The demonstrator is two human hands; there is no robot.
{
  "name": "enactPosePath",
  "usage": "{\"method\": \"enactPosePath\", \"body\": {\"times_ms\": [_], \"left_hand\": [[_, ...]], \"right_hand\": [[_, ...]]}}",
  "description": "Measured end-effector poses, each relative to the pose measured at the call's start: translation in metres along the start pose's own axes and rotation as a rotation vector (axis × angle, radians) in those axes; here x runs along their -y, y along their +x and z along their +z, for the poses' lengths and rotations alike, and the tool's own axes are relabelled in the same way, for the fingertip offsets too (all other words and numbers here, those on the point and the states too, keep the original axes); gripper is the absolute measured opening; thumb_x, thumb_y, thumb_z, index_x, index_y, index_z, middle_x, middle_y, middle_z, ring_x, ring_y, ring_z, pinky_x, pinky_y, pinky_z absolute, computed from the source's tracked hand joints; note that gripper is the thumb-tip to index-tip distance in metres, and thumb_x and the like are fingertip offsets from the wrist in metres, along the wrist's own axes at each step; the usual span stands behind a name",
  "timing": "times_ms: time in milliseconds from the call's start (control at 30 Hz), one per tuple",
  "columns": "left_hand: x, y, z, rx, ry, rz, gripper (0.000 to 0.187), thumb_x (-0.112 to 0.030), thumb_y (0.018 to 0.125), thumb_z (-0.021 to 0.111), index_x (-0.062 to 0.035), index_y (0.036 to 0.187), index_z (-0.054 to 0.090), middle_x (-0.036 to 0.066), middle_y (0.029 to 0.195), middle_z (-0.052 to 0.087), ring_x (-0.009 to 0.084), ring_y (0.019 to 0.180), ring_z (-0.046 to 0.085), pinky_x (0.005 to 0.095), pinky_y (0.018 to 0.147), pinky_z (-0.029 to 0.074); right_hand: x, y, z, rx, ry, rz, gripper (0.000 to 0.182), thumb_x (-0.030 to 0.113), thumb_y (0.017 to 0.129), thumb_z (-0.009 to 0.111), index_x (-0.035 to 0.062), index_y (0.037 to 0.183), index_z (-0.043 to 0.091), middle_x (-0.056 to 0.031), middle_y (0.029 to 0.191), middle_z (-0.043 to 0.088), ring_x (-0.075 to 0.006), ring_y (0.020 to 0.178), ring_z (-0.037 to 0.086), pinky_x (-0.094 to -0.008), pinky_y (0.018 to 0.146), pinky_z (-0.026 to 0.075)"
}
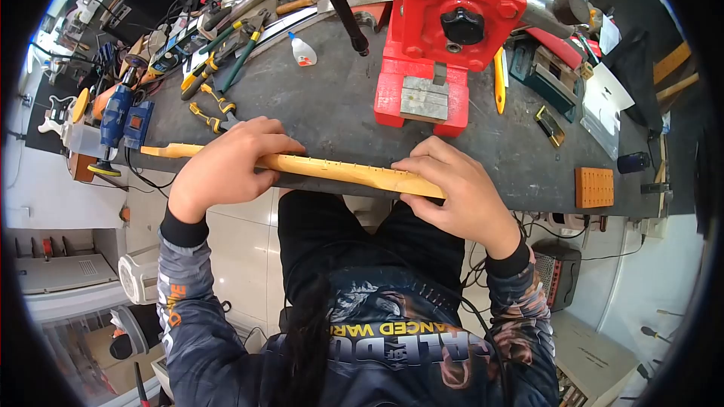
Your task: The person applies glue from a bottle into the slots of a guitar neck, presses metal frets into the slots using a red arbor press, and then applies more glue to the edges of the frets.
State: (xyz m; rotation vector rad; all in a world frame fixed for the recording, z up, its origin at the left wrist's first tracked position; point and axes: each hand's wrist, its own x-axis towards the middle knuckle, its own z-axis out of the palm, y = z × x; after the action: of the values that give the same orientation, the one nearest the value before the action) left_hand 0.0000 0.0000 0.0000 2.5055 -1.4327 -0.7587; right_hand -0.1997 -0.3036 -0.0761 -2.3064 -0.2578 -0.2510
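Both hands grip guitar neck at workbench near edge: left hand wrapped near headstock, right hand clamped at heel. Risk: neck overhangs; uneven pressure could tip it off.

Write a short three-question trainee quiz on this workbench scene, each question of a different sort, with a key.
1. True or false: both hands grip the guitar neck at the near edge of the workbench.
2. Multiple choice: What stands just beyond the neck, between the hands? A) a blue drill B) the red press C) a paint can
3. Fill in: the left hand holds the end nearer the ____, which juts out to the left.

Key:
1. True; the right hand holds the other end.
2. B
3. headstock
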Motion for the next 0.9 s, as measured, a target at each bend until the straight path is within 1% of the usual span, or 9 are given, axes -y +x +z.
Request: {"method": "enactPosePath", "body": {"times_ms": [67, 200, 233, 300, 333, 500, 700, 800, 900], "left_hand": [[-0.005, -0.010, 0.006, -0.191, -0.017, 0.105, 0.054, -0.002, 0.078, 0.079, -0.0061, 0.132, 0.074, 0.014, 0.122, 0.067, 0.0385, 0.116, 0.064, 0.0501, 0.104, 0.052], [-0.028, 0.008, 0.013, -0.427, -0.024, 0.254, 0.052, -0.001, 0.075, 0.081, -0.0058, 0.126, 0.073, 0.013, 0.122, 0.066, 0.0375, 0.114, 0.064, 0.0466, 0.099, 0.052], [-0.033, 0.012, 0.020, -0.424, -0.027, 0.254, 0.052, -0.001, 0.075, 0.081, -0.0058, 0.126, 0.073, 0.013, 0.122, 0.066, 0.0375, 0.114, 0.064, 0.0466, 0.099, 0.052], [-0.046, 0.021, 0.035, -0.509, 0.038, 0.439, 0.053, -0.004, 0.076, 0.083, -0.0069, 0.128, 0.073, 0.013, 0.123, 0.067, 0.0372, 0.114, 0.065, 0.0494, 0.099, 0.051], [-0.049, 0.026, 0.043, -0.486, 0.053, 0.467, 0.055, -0.008, 0.077, 0.085, -0.0108, 0.131, 0.074, 0.011, 0.123, 0.067, 0.0355, 0.111, 0.066, 0.0497, 0.098, 0.051], [-0.057, 0.039, 0.060, -0.503, 0.151, 0.493, 0.057, -0.012, 0.078, 0.087, -0.0196, 0.134, 0.076, 0.009, 0.122, 0.067, 0.0314, 0.107, 0.065, 0.0463, 0.094, 0.051], [-0.048, 0.031, 0.053, -0.541, 0.145, 0.493, 0.049, -0.009, 0.077, 0.087, -0.0132, 0.125, 0.078, 0.010, 0.123, 0.068, 0.0329, 0.102, 0.068, 0.0468, 0.090, 0.052], [-0.040, 0.022, 0.049, -0.702, 0.142, 0.486, 0.043, -0.003, 0.076, 0.084, -0.0061, 0.119, 0.076, 0.017, 0.129, 0.069, 0.0406, 0.111, 0.070, 0.0523, 0.095, 0.055], [-0.026, 0.014, 0.053, -0.785, 0.148, 0.421, 0.046, -0.001, 0.075, 0.085, -0.0052, 0.120, 0.075, 0.018, 0.128, 0.069, 0.0412, 0.113, 0.069, 0.0527, 0.096, 0.055]], "right_hand": [[0.007, -0.003, 0.000, -0.001, 0.033, 0.013, 0.037, 0.017, 0.087, 0.083, 0.0074, 0.121, 0.075, -0.0082, 0.113, 0.065, -0.0323, 0.103, 0.070, -0.0443, 0.088, 0.057], [-0.007, 0.005, 0.000, 0.001, 0.062, 0.022, 0.036, 0.015, 0.086, 0.083, 0.0077, 0.121, 0.075, -0.0082, 0.112, 0.065, -0.0324, 0.102, 0.070, -0.0442, 0.088, 0.057], [-0.006, 0.005, 0.000, -0.002, 0.069, 0.022, 0.036, 0.015, 0.086, 0.083, 0.0078, 0.121, 0.075, -0.0083, 0.112, 0.065, -0.0326, 0.102, 0.070, -0.0443, 0.088, 0.057], [-0.007, 0.005, 0.001, -0.003, 0.076, 0.023, 0.036, 0.015, 0.085, 0.083, 0.0079, 0.120, 0.075, -0.0083, 0.112, 0.065, -0.0327, 0.102, 0.070, -0.0443, 0.088, 0.056], [-0.008, 0.006, 0.001, -0.009, 0.080, 0.022, 0.036, 0.014, 0.085, 0.083, 0.0078, 0.120, 0.075, -0.0084, 0.112, 0.065, -0.0329, 0.102, 0.070, -0.0443, 0.088, 0.056], [-0.008, 0.006, 0.002, -0.032, 0.096, 0.012, 0.036, 0.014, 0.084, 0.082, 0.0077, 0.119, 0.075, -0.0086, 0.110, 0.066, -0.0332, 0.102, 0.070, -0.0442, 0.088, 0.056], [-0.008, 0.007, 0.003, -0.034, 0.098, 0.028, 0.036, 0.014, 0.083, 0.083, 0.0077, 0.118, 0.075, -0.0082, 0.110, 0.066, -0.0324, 0.101, 0.070, -0.0435, 0.088, 0.056], [-0.010, 0.006, 0.004, -0.030, 0.097, 0.024, 0.037, 0.014, 0.083, 0.083, 0.0077, 0.118, 0.076, -0.0079, 0.110, 0.066, -0.0318, 0.101, 0.070, -0.0429, 0.088, 0.056], [-0.010, 0.006, 0.004, -0.027, 0.104, 0.022, 0.037, 0.014, 0.083, 0.083, 0.0077, 0.118, 0.076, -0.0076, 0.109, 0.066, -0.0312, 0.101, 0.070, -0.0423, 0.088, 0.056]]}}
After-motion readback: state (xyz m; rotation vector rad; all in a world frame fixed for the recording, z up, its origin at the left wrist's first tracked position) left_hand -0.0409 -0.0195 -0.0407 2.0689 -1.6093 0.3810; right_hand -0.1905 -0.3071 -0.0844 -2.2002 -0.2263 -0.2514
